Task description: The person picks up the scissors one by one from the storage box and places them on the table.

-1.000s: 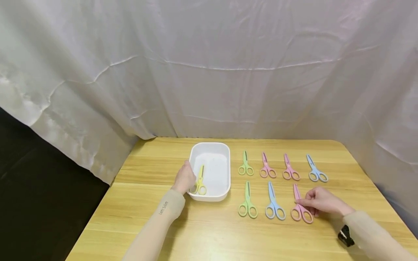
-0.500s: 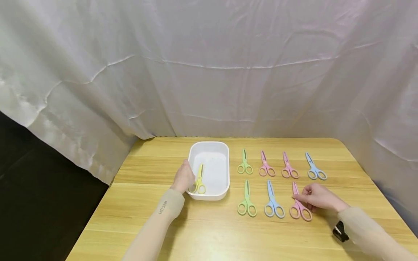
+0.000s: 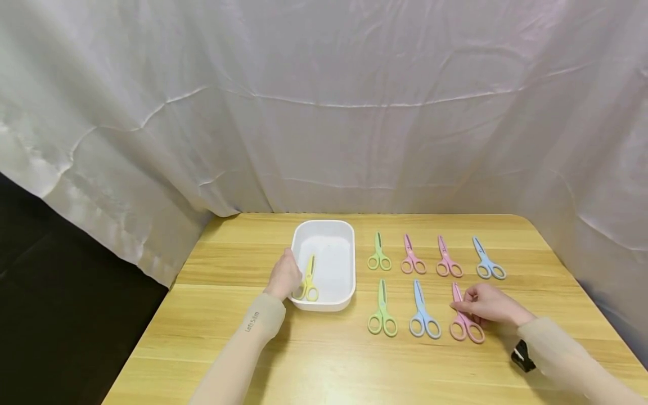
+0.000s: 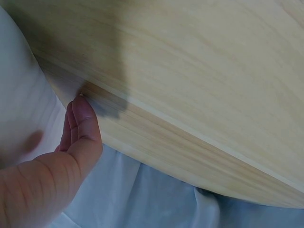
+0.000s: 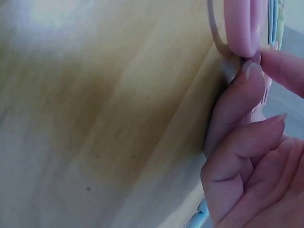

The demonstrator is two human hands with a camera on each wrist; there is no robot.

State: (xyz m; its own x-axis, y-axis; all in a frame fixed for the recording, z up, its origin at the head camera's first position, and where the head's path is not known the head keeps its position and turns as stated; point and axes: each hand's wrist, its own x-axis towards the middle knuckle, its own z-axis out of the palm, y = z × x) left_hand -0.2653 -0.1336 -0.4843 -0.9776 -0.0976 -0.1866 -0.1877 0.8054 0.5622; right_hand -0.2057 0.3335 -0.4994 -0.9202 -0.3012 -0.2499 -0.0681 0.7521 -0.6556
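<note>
My left hand (image 3: 284, 275) is at the left wall of a white plastic box (image 3: 352, 264), gripping its side. In the left wrist view its fingers (image 4: 85, 118) lie along the white wall. Inside the box lies a pair of yellow scissors (image 3: 310, 277), one handle loop partly behind the hand. My right hand (image 3: 488, 304) pinches the pink scissors (image 3: 464, 319) at the right end of the near row, around the middle below the blades. The right wrist view shows the pink handle loop (image 5: 240, 28) close over the table, with thumb and a fingertip meeting just under it.
Right of the box, the far row holds green scissors (image 3: 379, 259), two pink pairs (image 3: 413, 262) and blue scissors (image 3: 486, 263). Larger green scissors (image 3: 382, 313) and blue scissors (image 3: 421, 315) lie in the near row. A grey curtain (image 3: 324, 140) hangs behind the wooden table (image 3: 324, 360).
My right hand has shifted slightly left and forward over the pink scissors, its fingertips now further across them. My left hand and the box keep their place.
</note>
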